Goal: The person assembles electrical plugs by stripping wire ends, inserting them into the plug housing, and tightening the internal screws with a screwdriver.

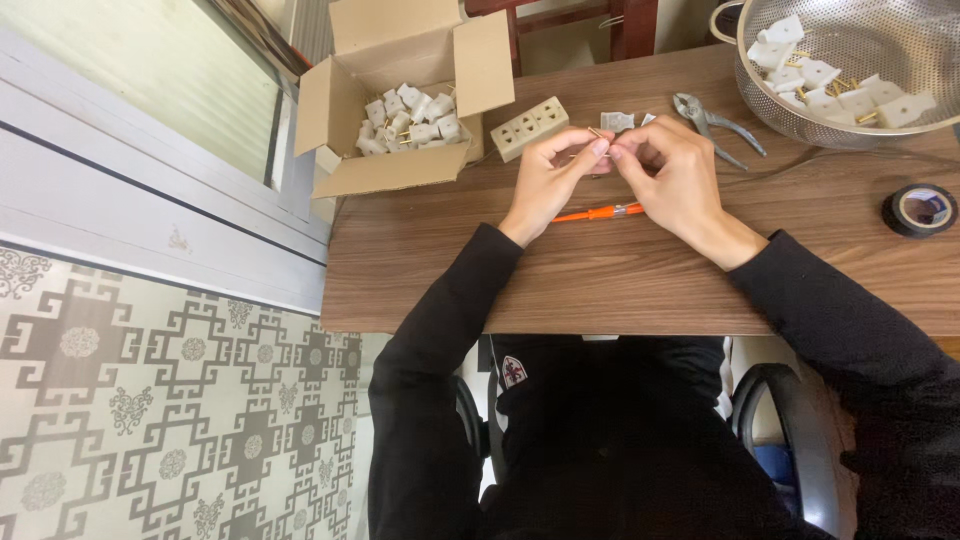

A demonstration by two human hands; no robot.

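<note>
Over the wooden table (600,280) my left hand (548,180) and my right hand (672,178) meet fingertip to fingertip. Both pinch a small brass-coloured metal piece (597,134) between them; most of it is hidden by my fingers. An orange-handled screwdriver (598,212) lies on the table just under my hands. A cream socket block (529,127) lies just beyond my left hand. White plug pieces (617,121) lie beyond my fingertips.
An open cardboard box (400,172) of white plugs stands at the back left. Grey pliers (715,124) lie beyond my right hand. A metal colander (850,105) with white plug parts stands back right. A black tape roll (920,209) lies at the right edge.
</note>
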